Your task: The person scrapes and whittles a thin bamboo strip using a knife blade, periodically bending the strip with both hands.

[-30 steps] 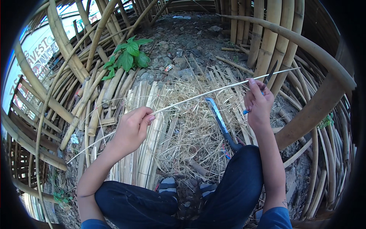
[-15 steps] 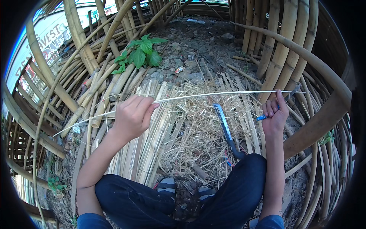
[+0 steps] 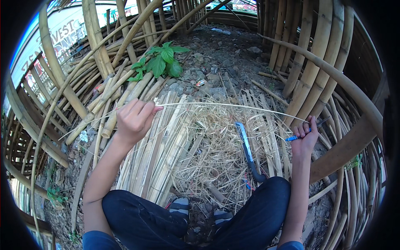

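Observation:
A thin, pale bamboo strip (image 3: 227,104) spans in a shallow arch between my two hands. My left hand (image 3: 135,121) is closed around it, and its tail sticks out to the left past my fist. At the right, my right hand (image 3: 305,136) is closed around a small knife with a blue handle (image 3: 293,138); its dark blade points out to the right. The strip's right end meets the fingers and thumb of that hand, near the blade. Just how the blade touches the strip is hard to make out.
A heap of curly bamboo shavings (image 3: 208,154) lies before my feet. On it rests a large knife with a dark curved handle (image 3: 252,160). Split bamboo slats (image 3: 154,154) lie to the left. Bamboo poles (image 3: 318,66) stand at the right, and a leafy plant (image 3: 160,62) grows ahead.
My right hand has come down with the knife. The strip, earlier nearly straight and reaching beyond that hand, now bows downward to its fingers. My left hand keeps its grip; the view has shifted slightly.

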The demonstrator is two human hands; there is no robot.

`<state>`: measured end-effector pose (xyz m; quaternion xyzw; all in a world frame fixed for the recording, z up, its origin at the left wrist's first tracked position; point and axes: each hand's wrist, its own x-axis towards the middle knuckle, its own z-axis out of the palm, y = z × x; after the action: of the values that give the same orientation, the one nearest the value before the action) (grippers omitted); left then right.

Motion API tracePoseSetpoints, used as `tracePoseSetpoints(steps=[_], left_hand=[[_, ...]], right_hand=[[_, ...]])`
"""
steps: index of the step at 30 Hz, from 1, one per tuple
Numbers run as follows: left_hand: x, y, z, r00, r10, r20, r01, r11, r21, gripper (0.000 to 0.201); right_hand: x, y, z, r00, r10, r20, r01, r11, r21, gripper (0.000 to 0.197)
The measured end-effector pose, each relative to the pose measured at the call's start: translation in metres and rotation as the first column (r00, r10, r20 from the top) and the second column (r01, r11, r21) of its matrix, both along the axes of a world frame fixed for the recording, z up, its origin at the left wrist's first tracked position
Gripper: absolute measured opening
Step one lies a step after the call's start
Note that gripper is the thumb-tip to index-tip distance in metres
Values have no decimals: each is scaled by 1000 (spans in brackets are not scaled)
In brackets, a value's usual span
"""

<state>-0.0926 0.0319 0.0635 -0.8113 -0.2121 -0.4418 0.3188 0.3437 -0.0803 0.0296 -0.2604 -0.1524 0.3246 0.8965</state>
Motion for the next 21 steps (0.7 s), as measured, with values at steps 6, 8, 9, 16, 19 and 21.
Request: tracePoseSetpoints(steps=[6, 8, 9, 16, 19, 21], left_hand=[[-12, -4, 19, 998, 53, 30, -54, 998, 26, 15], [-20, -2, 24, 996, 67, 57, -69, 997, 43, 14], [-24, -2, 26, 993, 89, 78, -93, 994, 56, 13], [-40, 12, 43, 948, 153, 279, -165, 986, 20, 8], [-40, 14, 56, 924, 174, 341, -202, 978, 48, 11], [-38, 13, 62, 901, 212, 379, -237, 971, 21, 11]], right_hand=[[2, -4, -2, 996, 85, 10, -85, 994, 61, 18], [0, -4, 0, 995, 99, -17, -98, 992, 78, 18], [-3, -4, -1, 995, 97, -17, -96, 992, 81, 18], [-15, 6, -17, 784, -160, 600, 276, 955, -106, 29], [-26, 6, -18, 195, -46, 980, 550, 832, -71, 47], [-44, -2, -8, 173, 177, 969, 512, 824, -242, 65]])
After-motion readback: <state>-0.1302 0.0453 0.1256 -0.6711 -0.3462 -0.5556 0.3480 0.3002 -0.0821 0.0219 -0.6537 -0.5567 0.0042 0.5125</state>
